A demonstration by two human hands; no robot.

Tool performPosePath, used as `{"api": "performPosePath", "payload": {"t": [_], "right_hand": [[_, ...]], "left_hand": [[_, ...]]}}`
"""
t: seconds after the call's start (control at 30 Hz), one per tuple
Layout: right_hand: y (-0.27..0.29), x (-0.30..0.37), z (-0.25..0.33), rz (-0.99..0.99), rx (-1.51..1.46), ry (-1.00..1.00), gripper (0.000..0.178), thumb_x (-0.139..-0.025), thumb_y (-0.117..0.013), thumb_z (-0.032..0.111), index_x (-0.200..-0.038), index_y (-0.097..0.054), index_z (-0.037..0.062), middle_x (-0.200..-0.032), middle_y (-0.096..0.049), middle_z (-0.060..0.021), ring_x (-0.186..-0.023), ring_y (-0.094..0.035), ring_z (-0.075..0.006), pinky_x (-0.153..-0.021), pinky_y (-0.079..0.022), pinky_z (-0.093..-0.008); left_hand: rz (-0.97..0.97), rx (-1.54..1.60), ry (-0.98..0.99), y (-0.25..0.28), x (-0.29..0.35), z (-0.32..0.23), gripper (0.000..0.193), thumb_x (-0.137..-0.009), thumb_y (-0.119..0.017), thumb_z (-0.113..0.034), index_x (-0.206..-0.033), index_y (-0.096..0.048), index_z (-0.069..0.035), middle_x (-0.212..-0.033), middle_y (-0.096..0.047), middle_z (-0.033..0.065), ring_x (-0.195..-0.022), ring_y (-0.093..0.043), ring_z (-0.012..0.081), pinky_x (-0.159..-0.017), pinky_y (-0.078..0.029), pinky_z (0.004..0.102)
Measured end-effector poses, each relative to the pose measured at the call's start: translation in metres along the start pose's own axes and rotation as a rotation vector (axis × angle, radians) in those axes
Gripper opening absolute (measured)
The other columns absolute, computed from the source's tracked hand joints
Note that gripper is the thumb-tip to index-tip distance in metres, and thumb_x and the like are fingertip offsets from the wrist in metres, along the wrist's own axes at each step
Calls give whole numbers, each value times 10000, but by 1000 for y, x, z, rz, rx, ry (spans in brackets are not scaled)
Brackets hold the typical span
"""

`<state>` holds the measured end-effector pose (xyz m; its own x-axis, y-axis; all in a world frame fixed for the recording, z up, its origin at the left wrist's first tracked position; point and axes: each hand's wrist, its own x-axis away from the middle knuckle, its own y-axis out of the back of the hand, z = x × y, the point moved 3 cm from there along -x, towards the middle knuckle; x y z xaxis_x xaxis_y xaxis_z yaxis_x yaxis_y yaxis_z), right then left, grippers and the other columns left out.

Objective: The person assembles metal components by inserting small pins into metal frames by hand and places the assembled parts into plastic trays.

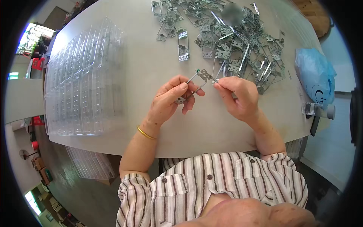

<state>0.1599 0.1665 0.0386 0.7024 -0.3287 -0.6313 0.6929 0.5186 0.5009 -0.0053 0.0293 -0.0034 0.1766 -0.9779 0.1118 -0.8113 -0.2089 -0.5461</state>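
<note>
Centrally, over the table (204,132): one metal frame (204,74), near end in the left hand (166,97), thumb closed over it, fingers partly spread; right hand (242,99), thumb and forefinger pinching a thin metal piece (213,79) at its far end.

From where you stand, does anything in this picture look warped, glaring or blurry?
In the head view, the corners go black and the table edge bows, at least partly fisheye bending; in the same view, the upper-left window is washed out, the clear plastic trays shine, and a grey blurred spot hides some metal pieces, cause unclear.
</note>
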Motion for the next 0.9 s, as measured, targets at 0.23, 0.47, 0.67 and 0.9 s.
{"api": "performPosePath", "payload": {"t": [0.23,0.47,0.67,0.9], "right_hand": [[0,-7,6,-5,79,63,263,-807,-775,-40,-981,-597,44,-938,-693,-125,-650,-677,-209,-535,-529,-312],[-6,-4,1,58,-109,-8,296,-833,-740,-56,-1041,-549,31,-1068,-697,-176,-752,-722,-246,-633,-572,-312],[-7,-3,3,43,-145,-57,297,-840,-699,-97,-1076,-564,20,-1060,-699,-152,-854,-722,-263,-721,-587,-319],[-8,-3,-4,78,-64,0,232,-845,-696,-92,-1037,-622,15,-1014,-697,-132,-836,-707,-254,-702,-580,-322]], "left_hand": [[64,-1,-1,-2,-1,0,268,-1038,-500,-258,-1032,-603,-11,-1026,-694,260,-593,-588,174,-501,-450,260],[99,37,9,-1,1,1,263,-1029,-507,-256,-1006,-603,-13,-993,-696,267,-562,-572,182,-488,-437,271],[157,102,-1,-1,1,0,235,-1028,-499,-243,-986,-579,-26,-972,-691,269,-501,-519,170,-475,-411,268],[263,157,-10,-3,4,-2,218,-1030,-488,-225,-975,-576,-33,-988,-688,270,-493,-495,163,-481,-399,259]]}}
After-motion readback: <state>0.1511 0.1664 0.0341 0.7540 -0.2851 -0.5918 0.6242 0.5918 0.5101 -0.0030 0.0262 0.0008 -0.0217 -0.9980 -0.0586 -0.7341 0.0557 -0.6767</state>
